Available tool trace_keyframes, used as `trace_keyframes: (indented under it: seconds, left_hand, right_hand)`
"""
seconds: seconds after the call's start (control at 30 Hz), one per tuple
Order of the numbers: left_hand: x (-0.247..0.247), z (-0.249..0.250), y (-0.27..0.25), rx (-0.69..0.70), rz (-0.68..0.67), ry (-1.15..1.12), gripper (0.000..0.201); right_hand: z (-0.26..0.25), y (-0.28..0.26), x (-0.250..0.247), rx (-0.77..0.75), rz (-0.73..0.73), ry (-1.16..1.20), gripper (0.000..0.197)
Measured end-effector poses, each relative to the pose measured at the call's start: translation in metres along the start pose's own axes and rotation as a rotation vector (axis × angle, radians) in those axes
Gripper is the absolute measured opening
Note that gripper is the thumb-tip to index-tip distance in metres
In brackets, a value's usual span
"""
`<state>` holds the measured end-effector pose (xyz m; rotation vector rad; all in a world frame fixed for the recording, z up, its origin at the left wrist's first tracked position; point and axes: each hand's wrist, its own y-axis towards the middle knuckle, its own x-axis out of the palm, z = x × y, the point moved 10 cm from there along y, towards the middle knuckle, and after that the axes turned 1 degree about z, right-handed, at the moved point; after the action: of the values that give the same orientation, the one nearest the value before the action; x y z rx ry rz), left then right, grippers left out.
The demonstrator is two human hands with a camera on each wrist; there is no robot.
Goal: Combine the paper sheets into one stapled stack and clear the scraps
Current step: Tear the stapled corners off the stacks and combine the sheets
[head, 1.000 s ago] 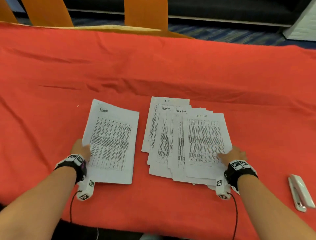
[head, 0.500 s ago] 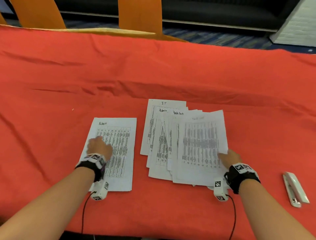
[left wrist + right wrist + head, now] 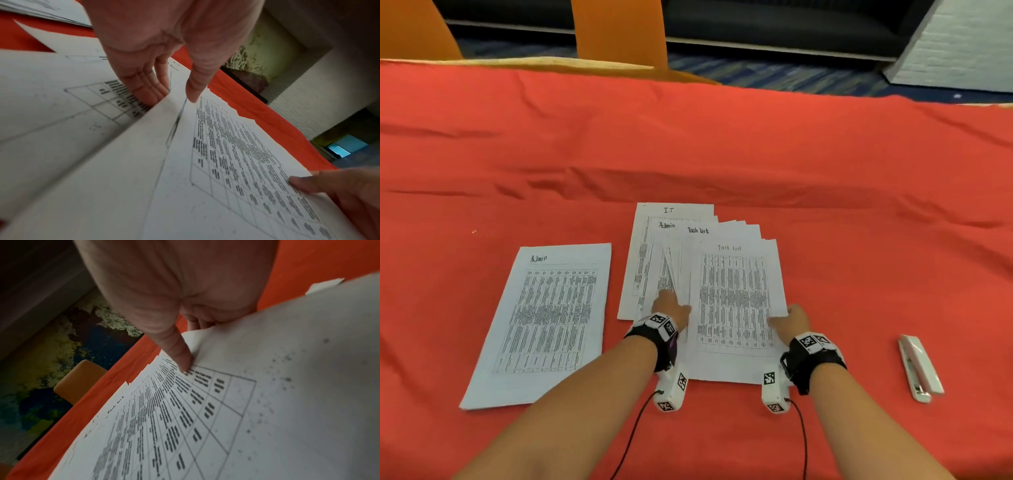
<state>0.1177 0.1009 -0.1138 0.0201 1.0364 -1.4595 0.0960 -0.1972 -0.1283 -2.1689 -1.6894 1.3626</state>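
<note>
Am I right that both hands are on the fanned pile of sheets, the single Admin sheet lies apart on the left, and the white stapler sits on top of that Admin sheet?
Not quite. The white stapler lies on the red cloth at the far right, beyond the right hand, not on the Admin sheet. The head view shows it. Both hands, left hand included, are on the fanned pile.
</note>
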Motion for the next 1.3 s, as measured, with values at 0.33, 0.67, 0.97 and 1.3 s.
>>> trace_keyframes:
  seconds: [0.33,0.67,0.97,1.3]
  left_hand:
    - [-0.001,0.01,-0.018,0.053,0.047,-0.131,0.045]
    - [0.003,-0.014,-0.033,0.064,0.025,-0.306,0.054]
    - [0.011,0.002,-0.037,0.089,0.069,-0.18,0.024]
    - [-0.037,-0.05,-0.014,-0.196,0.36,0.12,0.073]
  right_hand:
    - [-0.02,0.003,0.0,-0.124,-0.184,0.124,0.031]
    - [-0.043,0.005,-0.002,-0.168,-0.319,0.169,0.058]
    - [-0.057,-0.001,-0.028,-0.291,-0.237,0.209,0.038]
    - [0.007,0.04,-0.072,-0.142,-0.123,0.471,0.036]
